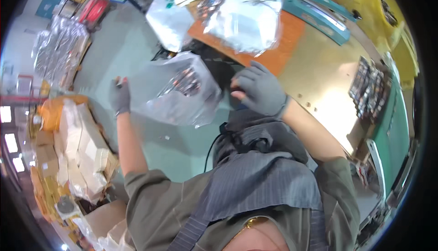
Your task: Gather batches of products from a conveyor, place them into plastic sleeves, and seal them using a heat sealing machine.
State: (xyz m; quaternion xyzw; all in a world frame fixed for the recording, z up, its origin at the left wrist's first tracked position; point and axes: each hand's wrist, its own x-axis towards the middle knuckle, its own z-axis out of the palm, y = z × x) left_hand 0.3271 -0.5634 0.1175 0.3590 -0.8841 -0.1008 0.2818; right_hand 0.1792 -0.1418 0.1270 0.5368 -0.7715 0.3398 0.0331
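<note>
A clear bag (pixel 186 91) separates the left hand (pixel 120 98) (fingers blurred, grip unclear) from the right hand (pixel 259 89), fingers loosely parted.

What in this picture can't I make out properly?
In the head view:
Small parts inside the clear bag: wrinkled plastic and blur hide their kind.
Left fingers: blur hides whether they touch the bag.
Shiny bag: glare hides its contents.
Yellow sheet: cut off by the upper edge.

Left hand (pixel 120 96) and right hand (pixel 259 88) flank a bag (pixel 188 96).
</note>
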